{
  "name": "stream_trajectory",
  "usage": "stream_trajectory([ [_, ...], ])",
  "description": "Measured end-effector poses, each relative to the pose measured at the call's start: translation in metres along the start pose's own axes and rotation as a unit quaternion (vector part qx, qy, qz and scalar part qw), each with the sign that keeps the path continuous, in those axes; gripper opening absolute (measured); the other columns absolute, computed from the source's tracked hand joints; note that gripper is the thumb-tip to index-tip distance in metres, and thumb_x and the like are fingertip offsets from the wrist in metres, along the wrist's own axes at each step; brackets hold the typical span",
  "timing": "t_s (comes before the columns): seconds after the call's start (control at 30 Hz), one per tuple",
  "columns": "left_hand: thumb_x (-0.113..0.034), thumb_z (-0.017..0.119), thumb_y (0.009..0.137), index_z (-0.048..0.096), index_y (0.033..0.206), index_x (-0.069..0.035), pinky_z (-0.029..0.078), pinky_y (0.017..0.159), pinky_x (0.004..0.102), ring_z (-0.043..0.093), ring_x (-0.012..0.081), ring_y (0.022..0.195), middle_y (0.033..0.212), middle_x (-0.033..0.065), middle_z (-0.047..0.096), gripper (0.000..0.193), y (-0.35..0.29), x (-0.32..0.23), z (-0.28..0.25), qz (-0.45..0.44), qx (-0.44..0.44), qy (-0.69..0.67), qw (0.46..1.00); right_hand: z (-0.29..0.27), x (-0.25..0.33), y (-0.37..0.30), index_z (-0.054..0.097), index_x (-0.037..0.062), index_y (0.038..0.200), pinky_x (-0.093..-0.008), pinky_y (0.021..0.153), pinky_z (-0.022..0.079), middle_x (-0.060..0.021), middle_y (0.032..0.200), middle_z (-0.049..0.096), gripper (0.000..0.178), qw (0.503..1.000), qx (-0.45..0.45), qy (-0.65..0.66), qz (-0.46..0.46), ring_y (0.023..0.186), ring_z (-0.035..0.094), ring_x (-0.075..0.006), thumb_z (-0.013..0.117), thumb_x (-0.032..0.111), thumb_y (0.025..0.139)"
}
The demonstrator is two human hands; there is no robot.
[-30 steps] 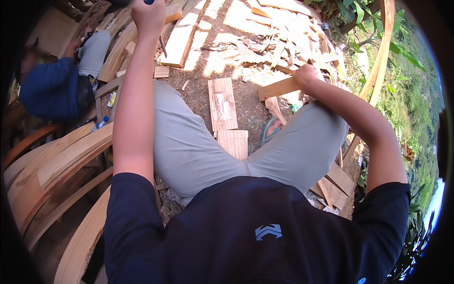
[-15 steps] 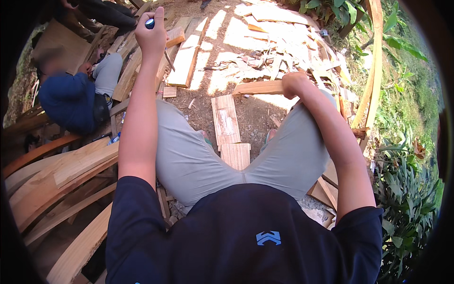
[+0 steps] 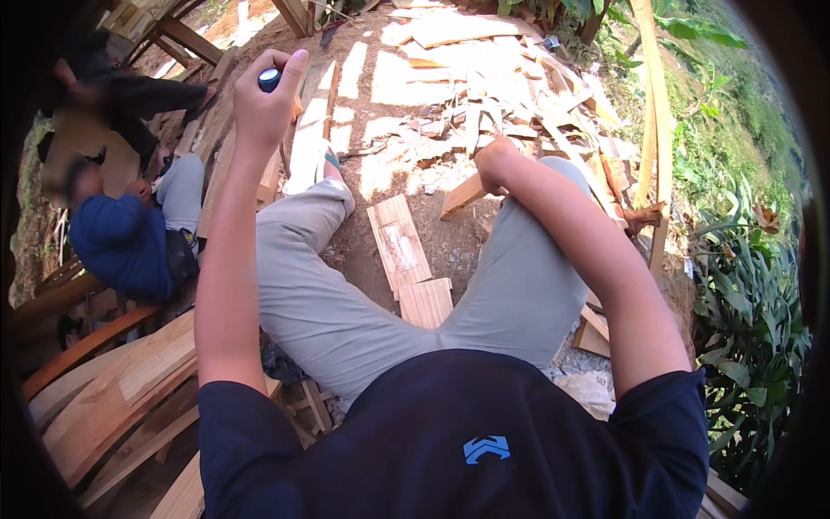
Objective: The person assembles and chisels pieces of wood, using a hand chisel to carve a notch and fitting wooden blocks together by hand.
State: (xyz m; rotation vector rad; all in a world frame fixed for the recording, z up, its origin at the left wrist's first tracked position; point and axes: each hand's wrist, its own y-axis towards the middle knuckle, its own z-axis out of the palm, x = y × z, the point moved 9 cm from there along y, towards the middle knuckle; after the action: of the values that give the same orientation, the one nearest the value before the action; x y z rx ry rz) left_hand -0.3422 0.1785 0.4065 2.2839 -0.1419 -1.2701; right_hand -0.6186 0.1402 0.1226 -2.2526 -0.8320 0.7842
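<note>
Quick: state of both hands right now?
Left hand: closed, holding a dark round-ended handle.
Right hand: closed, holding a wooden piece, grip partly hidden from view.

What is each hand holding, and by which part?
The left hand grips a tool by its round-ended handle; the right hand holds a wooden block by its right end.

The block (image 3: 462,197) is bare, matt wood with a smooth face. The handle end (image 3: 269,80) is glossy; plastic or metal, I cannot tell. The plank (image 3: 397,244) is wood with a rough, scuffed patch; the curved beams (image 3: 104,406) are smooth, matt wood. Trousers (image 3: 346,303) and shirt (image 3: 415,415) are matt cloth.
</note>
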Motion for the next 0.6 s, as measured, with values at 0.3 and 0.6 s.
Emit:
stream_trajectory([
  [0.3, -0.024, 0.069, 0.095, 0.059, 0.077, -0.005, 0.035, 0.040, 0.0221, 0.047, 0.0038, 0.044, 0.060, -0.0042, 0.051, 0.029, -0.038, 0.086, 0.022, -0.137, -0.035, -0.118, 0.983, -0.010, 0.006, 0.012, 0.076, 0.0115, 0.104, -0.0374, 0.079, 0.058, -0.0066, 0.103, 0.075, 0.038, 0.999, 0.015, 0.046, 0.007, 0.093, 0.072, -0.0218, 0.079, 0.024, 0.068],
  [0.6, -0.024, 0.067, 0.096, 0.058, 0.081, -0.005, 0.041, 0.044, 0.0239, 0.047, 0.0054, 0.044, 0.057, -0.0023, 0.050, 0.026, -0.043, 0.093, -0.021, -0.123, -0.133, -0.198, 0.963, -0.062, 0.029, 0.011, 0.077, 0.0105, 0.088, -0.0345, 0.075, 0.055, -0.0096, 0.090, 0.075, 0.021, 0.994, -0.100, -0.038, 0.025, 0.087, 0.072, -0.0240, 0.064, 0.023, 0.077],
])
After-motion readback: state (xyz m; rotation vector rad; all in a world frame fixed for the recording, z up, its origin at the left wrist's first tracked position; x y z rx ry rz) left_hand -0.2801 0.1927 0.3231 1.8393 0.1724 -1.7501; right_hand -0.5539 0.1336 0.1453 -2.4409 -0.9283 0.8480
